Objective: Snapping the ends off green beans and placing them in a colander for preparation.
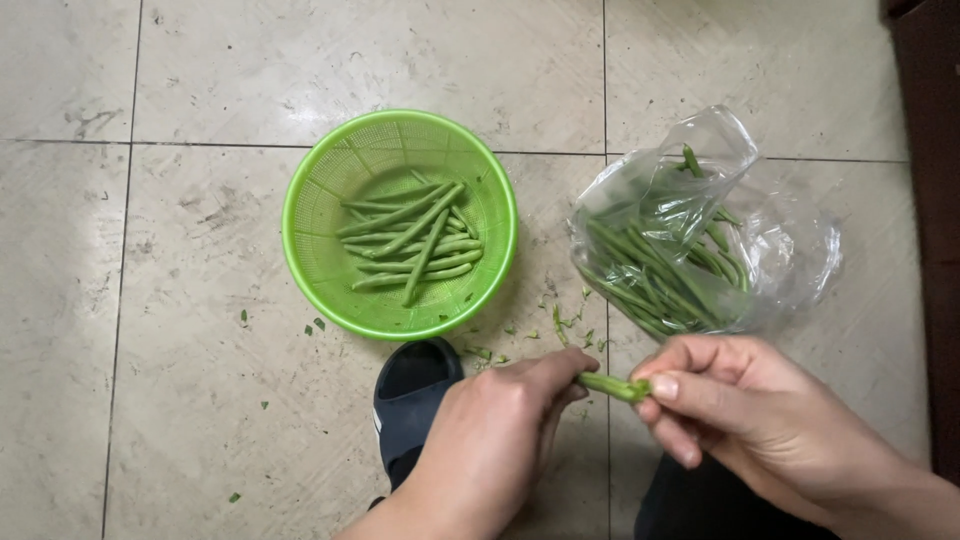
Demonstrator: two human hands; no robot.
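Note:
Both hands meet low in the view over a tiled floor. My left hand (500, 425) and my right hand (730, 400) each pinch one end of a single green bean (612, 385), held level between them. Above and left sits a round green plastic colander (312, 280) with several green beans (410, 240) lying in it. To the right lies a clear plastic bag (790, 250), open at the top, holding many more green beans (655, 275).
Small green bean tips and scraps (560, 325) are scattered on the beige floor tiles (180, 400) between colander and bag. A dark slipper (412, 395) shows under my left hand. Dark wooden furniture (935, 200) runs along the right edge.

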